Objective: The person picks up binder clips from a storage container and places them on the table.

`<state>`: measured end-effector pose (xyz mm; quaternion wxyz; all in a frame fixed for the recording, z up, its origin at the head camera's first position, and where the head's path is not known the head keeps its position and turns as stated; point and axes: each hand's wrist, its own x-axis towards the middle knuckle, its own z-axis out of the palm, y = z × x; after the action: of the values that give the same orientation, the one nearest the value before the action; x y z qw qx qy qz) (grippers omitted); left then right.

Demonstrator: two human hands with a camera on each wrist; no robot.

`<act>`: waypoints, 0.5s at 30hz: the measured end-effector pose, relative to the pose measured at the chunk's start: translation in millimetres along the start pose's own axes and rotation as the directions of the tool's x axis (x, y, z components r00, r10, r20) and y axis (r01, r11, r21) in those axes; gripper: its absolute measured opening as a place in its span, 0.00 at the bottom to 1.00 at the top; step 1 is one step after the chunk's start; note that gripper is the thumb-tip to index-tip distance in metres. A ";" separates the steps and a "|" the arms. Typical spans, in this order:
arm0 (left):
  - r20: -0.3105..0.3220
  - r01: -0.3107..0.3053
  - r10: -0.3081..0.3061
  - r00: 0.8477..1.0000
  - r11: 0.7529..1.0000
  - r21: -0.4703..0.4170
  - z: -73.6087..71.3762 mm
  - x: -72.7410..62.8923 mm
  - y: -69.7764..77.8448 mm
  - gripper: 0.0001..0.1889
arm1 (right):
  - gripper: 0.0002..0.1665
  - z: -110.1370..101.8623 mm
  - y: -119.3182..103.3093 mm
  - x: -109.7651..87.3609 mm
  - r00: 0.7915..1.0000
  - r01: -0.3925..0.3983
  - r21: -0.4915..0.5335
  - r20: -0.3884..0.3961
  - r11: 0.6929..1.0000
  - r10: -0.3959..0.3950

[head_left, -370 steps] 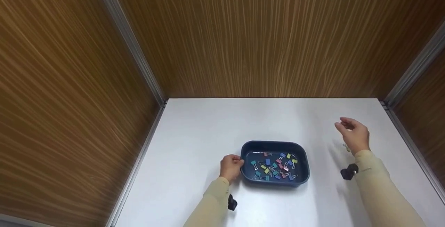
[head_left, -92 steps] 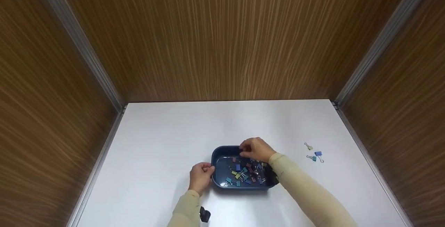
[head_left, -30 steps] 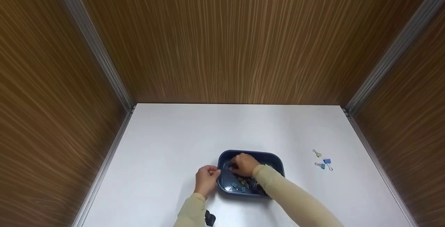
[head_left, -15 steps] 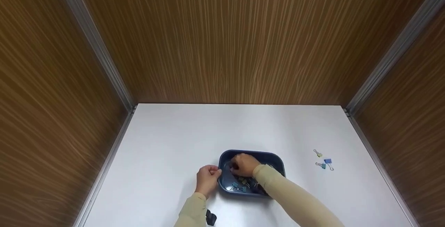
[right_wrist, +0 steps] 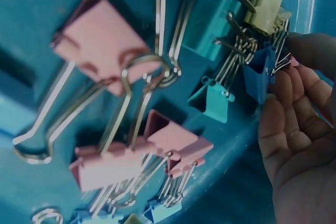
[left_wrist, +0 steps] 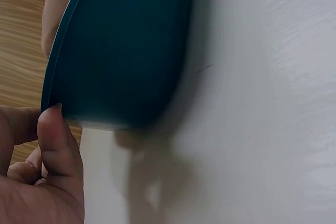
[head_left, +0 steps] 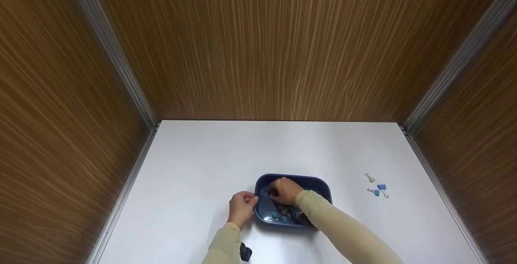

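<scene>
A dark blue tray (head_left: 264,220) stands on the white table, with several coloured binder clips inside. My left hand (head_left: 241,208) pinches its left rim; in the left wrist view the thumb (left_wrist: 55,135) lies against the outer wall. Inside the tray, my right hand (head_left: 286,191) reaches down near the back left with fingers curled. The right wrist view shows a bit of a pink binder clip (right_wrist: 294,62) between its fingers, mostly hidden. Beside the thumb lies a blue binder clip (right_wrist: 256,80); a teal one (right_wrist: 212,100) and larger pink ones (right_wrist: 102,40) are farther off.
Right of the tray, a yellow clip (head_left: 370,178), a teal clip (head_left: 376,193) and a blue clip (head_left: 382,187) lie close together on the table (head_left: 194,163). Wood-grain panels (head_left: 274,53) enclose the back and sides.
Since the oldest frame, a teal and a blue clip have joined the yellow one on the table. My right hand came back into the tray and has barely moved over the last second.
</scene>
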<state>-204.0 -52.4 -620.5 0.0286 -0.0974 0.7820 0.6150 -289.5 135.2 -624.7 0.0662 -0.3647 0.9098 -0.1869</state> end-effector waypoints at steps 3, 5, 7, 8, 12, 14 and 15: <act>-0.003 -0.003 0.003 1.000 1.000 0.012 0.1 0.6 0.4 0.07 | 0.06 -2.0 0.3 -0.3 1.000 0.003 0.006 0.016 1.000 -0.003; -0.005 -0.010 0.010 1.000 1.000 0.018 0.2 0.6 0.4 0.07 | 0.05 -2.9 0.2 -0.6 1.000 0.006 0.009 0.021 1.000 -0.006; -0.006 -0.015 0.016 1.000 1.000 0.021 0.3 0.6 0.7 0.07 | 0.05 -3.1 0.0 -0.7 1.000 0.009 0.010 0.015 1.000 -0.009; -0.006 -0.017 0.017 1.000 1.000 0.022 0.4 0.5 0.6 0.06 | 0.06 -3.4 -0.1 -0.9 1.000 0.008 0.011 0.008 1.000 -0.008; -0.013 -0.026 0.026 1.000 0.999 0.035 0.8 0.7 0.1 0.07 | 0.08 -5.0 0.4 -1.4 1.000 0.009 0.021 -0.015 1.000 -0.008; -0.017 -0.024 0.025 1.000 0.999 0.043 1.3 0.5 -0.9 0.07 | 0.08 -6.1 0.9 -2.2 1.000 0.019 0.046 -0.020 0.999 -0.018; -0.018 -0.024 0.024 1.000 0.999 0.045 1.7 0.2 -1.5 0.07 | 0.08 -6.9 1.0 -2.8 1.000 0.020 0.059 -0.020 0.998 -0.019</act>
<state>-204.1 -51.1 -622.4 0.0163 -0.0929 0.7969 0.5967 -289.9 139.8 -618.7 0.0663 -0.3694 0.9009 -0.2180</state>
